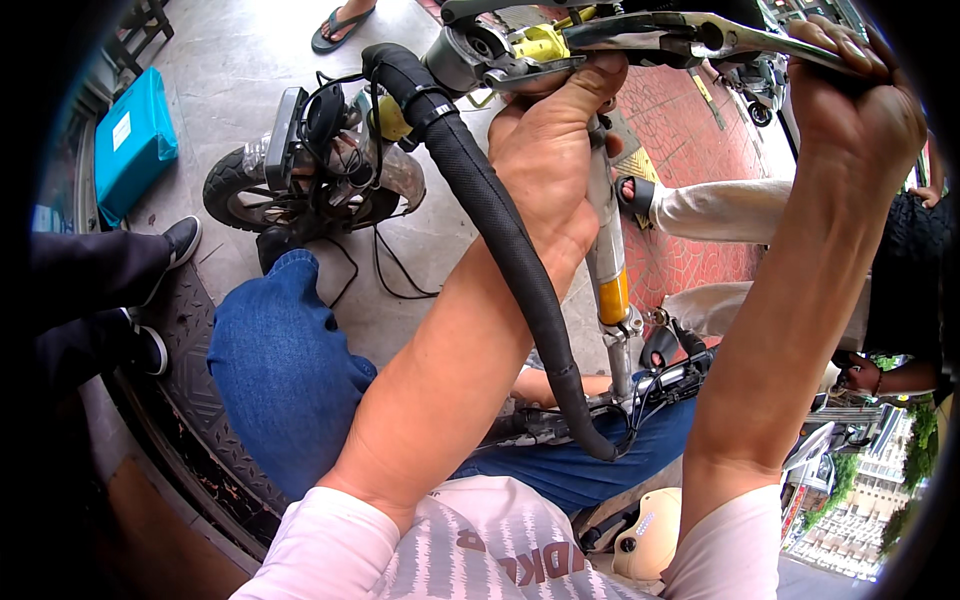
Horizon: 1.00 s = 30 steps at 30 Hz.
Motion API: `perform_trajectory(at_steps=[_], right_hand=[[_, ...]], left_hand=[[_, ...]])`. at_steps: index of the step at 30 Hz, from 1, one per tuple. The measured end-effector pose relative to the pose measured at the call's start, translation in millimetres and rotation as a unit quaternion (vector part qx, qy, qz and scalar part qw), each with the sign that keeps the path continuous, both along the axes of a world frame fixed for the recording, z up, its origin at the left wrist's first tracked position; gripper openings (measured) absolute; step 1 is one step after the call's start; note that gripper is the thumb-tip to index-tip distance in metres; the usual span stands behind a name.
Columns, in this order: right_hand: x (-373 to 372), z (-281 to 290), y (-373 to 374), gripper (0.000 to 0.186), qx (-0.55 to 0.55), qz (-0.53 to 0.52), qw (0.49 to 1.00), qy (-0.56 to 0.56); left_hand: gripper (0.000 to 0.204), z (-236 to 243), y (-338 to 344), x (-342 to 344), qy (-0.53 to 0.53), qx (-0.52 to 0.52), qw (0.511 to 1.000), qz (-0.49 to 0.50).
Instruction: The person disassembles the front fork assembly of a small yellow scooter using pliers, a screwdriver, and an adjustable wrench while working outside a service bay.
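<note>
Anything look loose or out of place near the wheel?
Yes. Black cables trail loosely beside the small wheel and might snag. A thick black sleeved tube also bows across the left forearm rather than running along the metal post; I can't tell whether that is normal.

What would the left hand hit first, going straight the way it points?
Left hand: likely the black-and-silver metal part just beyond it; depth is unclear, so they may be touching.
</note>
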State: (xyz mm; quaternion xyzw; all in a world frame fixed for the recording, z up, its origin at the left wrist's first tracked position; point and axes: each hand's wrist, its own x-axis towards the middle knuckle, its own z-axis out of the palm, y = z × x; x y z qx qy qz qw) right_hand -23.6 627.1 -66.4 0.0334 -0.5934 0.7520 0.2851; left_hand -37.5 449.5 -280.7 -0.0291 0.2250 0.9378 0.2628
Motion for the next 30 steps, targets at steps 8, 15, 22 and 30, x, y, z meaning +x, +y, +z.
perform_trajectory(at_steps=[8, 15, 22, 30], right_hand=[[3, 3, -4, 0.031, 0.044, -0.008, 0.999, 0.012], [7, 8, -11, 0.031, 0.037, 0.002, 0.999, 0.005], [7, -7, -20, 0.032, -0.007, -0.026, 0.999, 0.022], [17, -33, -74, 0.031, -0.099, -0.095, 0.982, 0.131]], left_hand=[[0.029, 0, 2, 0, -0.001, -0.002, 1.0, 0.009], [0.03, 1, 0, 0, -0.002, 0.002, 1.0, 0.014], [0.031, -1, 1, 1, 0.009, 0.001, 1.0, 0.013], [0.038, 4, -20, -4, -0.01, -0.054, 0.998, -0.036]])
